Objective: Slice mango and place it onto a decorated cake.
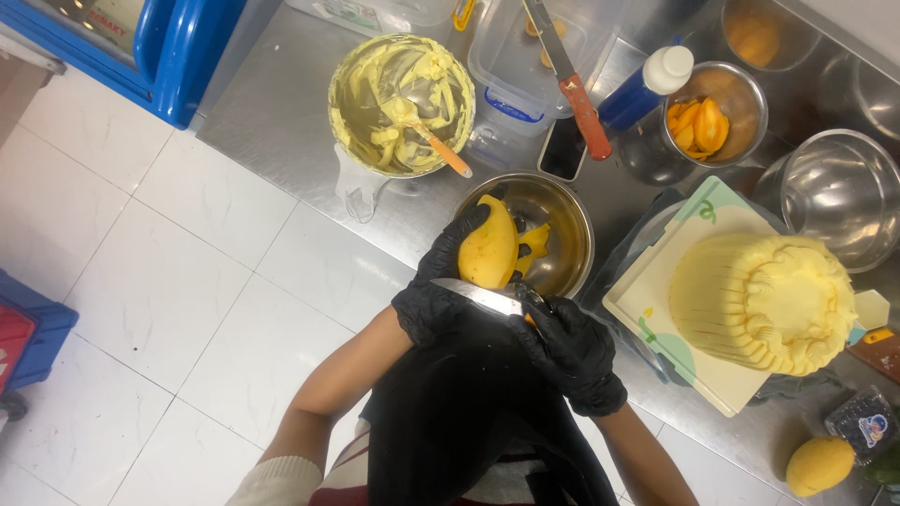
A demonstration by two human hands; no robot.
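My left hand, in a black glove, grips a peeled yellow mango over a steel bowl. Against the mango's lower end lies the blade of a knife, held by my black-gloved right hand. Yellow mango peel lies inside the bowl.
On the steel counter stand a bowl of yellow cream with a spatula, a clear tub with a red-handled knife, a blue bottle, a bowl of mango slices, an empty steel bowl, a frosted yellow cake and a whole mango.
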